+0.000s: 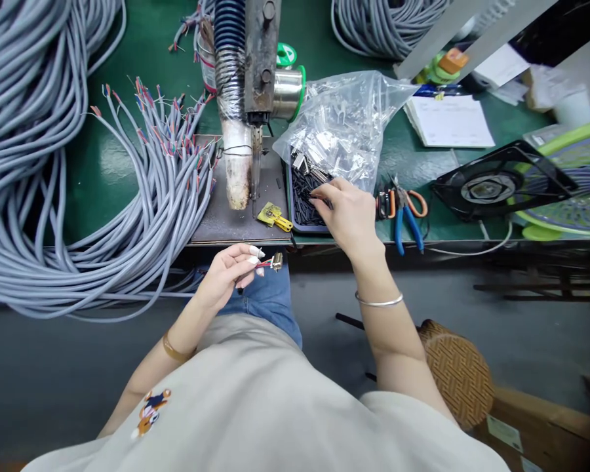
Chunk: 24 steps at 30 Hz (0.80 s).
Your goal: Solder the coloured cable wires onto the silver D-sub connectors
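My left hand (233, 272), in front of the bench edge, pinches thin coloured wires that end in a small metal D-sub connector (276, 261). My right hand (347, 213) is over the right side of a shallow tray (311, 229). Thumb and forefinger are bent close together there; whether anything sits between them is too small to tell. Short black tubes (303, 196) fill the tray, with several metal connectors (302, 162) at its back. A clear plastic bag (347, 124) of metal parts lies over the tray's rear.
Grey cables (142, 242) with stripped ends cover the left. A soldering stand (259, 72) with a duct (237, 164) rises centrally beside a solder spool (289, 92). A yellow tool (275, 216) lies before it. Pliers (407, 223), a black fan (501, 187) and papers (450, 121) sit right.
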Motion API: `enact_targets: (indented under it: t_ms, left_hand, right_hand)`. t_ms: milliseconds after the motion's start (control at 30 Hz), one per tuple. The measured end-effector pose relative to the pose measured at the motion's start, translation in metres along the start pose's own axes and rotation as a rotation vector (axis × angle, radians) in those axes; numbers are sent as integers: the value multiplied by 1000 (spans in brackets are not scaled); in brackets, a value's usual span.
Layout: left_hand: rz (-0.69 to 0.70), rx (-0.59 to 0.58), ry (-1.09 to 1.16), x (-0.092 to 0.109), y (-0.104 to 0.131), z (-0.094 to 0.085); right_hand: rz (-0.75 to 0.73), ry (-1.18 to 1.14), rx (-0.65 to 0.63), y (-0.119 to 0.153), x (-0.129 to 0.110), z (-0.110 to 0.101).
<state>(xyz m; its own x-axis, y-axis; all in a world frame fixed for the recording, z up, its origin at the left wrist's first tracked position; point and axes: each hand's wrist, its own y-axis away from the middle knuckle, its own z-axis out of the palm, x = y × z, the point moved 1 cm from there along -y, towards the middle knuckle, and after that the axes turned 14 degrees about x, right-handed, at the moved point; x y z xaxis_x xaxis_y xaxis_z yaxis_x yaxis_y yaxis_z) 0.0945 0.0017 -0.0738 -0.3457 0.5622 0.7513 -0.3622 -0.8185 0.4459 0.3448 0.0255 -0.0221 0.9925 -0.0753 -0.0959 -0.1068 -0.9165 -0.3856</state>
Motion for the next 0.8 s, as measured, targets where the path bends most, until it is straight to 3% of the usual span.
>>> enact_targets:
  t_ms: [100, 200, 400, 467, 600, 800]
  left_hand:
    - [5, 28, 21, 3, -2, 3]
    - [1, 43, 47, 6, -2, 7]
    - [46, 103, 34, 4, -2, 13]
    - [72, 118, -4, 1, -1, 14]
    - [158, 123, -72, -2, 1, 18]
    - [227, 128, -102, -4, 2, 21]
  right_hand:
    - [-1, -70, 15, -3, 9, 19]
    - [-2, -173, 77, -3, 14, 21]
    - [220, -425, 240, 16, -2, -27]
    - [301, -665, 266, 29, -17, -45]
    - [68, -782, 23, 48, -50, -52]
    - [39, -750, -52, 51, -59, -38]
